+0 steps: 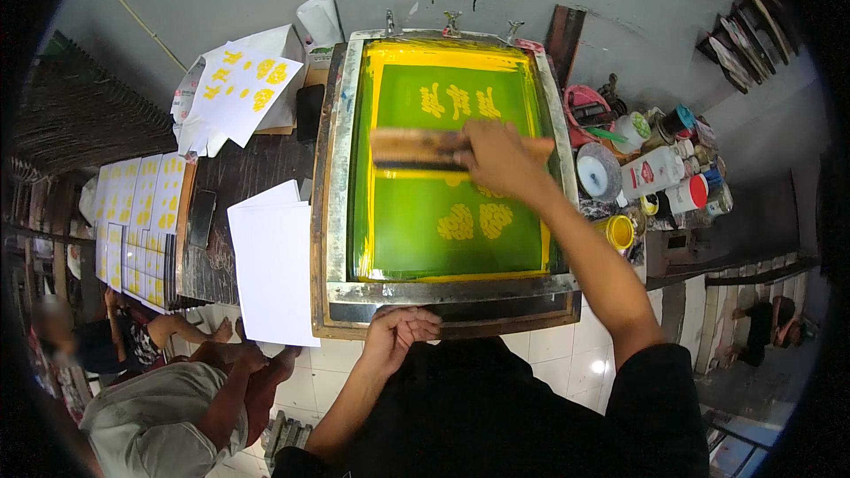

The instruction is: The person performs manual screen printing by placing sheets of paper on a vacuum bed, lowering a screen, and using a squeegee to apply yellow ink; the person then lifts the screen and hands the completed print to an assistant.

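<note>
My right hand (502, 159) grips a wooden squeegee (412, 147), which lies across the green mesh (403, 235) of a screen-printing frame (336, 221). Yellow ink rings the mesh border, and yellow patterns show above and below the squeegee. The hand and forearm hide part of the mesh's right side. My left hand (398, 333) is at the front edge of the wooden base (496, 326) under the screen, its fingers loosely bent and partly apart. I see nothing held in it; whether it touches the base is unclear.
White paper (273, 265) is stacked left of the screen. Yellow-printed sheets lie on a bundle (243, 88) and on a rack (140, 204). Ink jars and bottles (651, 173) crowd the right side, with an open yellow pot (617, 231). A person (168, 416) sits at lower left.
</note>
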{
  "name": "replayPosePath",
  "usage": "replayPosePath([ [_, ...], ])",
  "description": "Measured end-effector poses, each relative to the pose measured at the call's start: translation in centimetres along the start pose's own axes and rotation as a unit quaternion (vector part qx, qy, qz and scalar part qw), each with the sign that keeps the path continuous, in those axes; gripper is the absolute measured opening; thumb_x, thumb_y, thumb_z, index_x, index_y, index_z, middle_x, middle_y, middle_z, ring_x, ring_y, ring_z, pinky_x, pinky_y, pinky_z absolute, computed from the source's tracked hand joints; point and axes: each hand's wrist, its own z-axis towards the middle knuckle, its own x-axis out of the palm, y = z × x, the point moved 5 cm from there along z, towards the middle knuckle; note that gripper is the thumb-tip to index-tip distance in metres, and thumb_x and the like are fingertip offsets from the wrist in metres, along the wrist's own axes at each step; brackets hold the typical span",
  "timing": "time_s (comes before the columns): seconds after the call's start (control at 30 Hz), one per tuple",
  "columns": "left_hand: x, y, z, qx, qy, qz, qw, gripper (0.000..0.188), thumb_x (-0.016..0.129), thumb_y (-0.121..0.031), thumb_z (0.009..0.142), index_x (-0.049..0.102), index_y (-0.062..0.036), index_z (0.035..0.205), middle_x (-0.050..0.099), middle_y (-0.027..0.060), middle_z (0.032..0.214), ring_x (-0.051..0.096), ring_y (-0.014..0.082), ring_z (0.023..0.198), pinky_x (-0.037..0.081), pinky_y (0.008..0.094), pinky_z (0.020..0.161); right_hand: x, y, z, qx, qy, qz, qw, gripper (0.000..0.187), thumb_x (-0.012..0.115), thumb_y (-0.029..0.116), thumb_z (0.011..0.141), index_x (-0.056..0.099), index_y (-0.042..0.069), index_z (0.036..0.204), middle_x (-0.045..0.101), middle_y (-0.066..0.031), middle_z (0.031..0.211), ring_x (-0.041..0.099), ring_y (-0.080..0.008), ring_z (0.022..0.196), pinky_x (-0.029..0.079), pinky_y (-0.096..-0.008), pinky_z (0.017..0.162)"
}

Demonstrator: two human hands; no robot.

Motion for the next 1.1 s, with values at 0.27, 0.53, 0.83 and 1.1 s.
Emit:
replayPosePath([
  [0.27, -0.3, 0.2, -0.2, -0.003, 0.104, -0.081, 0.991, 0.041, 0.053, -0.012, 0.094, 0.058, 0.0089, 0.130, 0.072, 0.0264, 0.104, 0.071, 0.0335, 0.094, 0.056, 0.0461, 0.087, -1.4, 7.4, -13.5, -0.054, -0.086, 0.012, 0.995, 0.031, 0.074, 0.016, 0.084, 0.057, 0.003, 0.106, 0.059, -0.0167, 0.099, 0.057, -0.0370, 0.096, 0.039, -0.0487, 0.082],
  [0.53, 14.4, -10.1, -1.5, 0.131, 0.416, -0.034, 0.899, 0.052, 0.052, -0.019, 0.099, 0.047, 0.0070, 0.144, 0.069, 0.0294, 0.110, 0.067, 0.0404, 0.101, 0.050, 0.0494, 0.094, -18.6, 11.1, -10.9, -0.135, -0.399, -0.085, 0.903, 0.026, 0.071, 0.013, 0.086, 0.057, 0.003, 0.106, 0.059, -0.0133, 0.099, 0.056, -0.0350, 0.094, 0.039, -0.0467, 0.082],
  [0.83, 4.3, -16.9, 10.2, 0.239, -0.269, 0.841, 0.403, 0.126, 0.063, -0.077, 0.081, 0.004, -0.0020, 0.163, 0.001, 0.0316, 0.167, -0.003, 0.0420, 0.157, -0.004, 0.0628, 0.122, -30.7, 13.0, -3.9, -0.026, -0.395, -0.077, 0.915, 0.035, 0.059, 0.024, 0.099, 0.062, -0.006, 0.116, 0.069, -0.0281, 0.110, 0.067, -0.0391, 0.107, 0.050, -0.0493, 0.094],
  [1.1, -10.0, -21.1, 1.0, 0.140, -0.200, 0.516, 0.821, 0.040, 0.080, -0.026, 0.088, 0.072, 0.0048, 0.112, 0.073, 0.0111, 0.093, 0.066, 0.0165, 0.083, 0.052, 0.0277, 0.074, -33.9, 11.3, 1.3, -0.018, -0.388, -0.048, 0.920, 0.038, 0.064, 0.026, 0.096, 0.062, -0.005, 0.118, 0.068, -0.0275, 0.115, 0.065, -0.0384, 0.108, 0.049, -0.0446, 0.097],
])
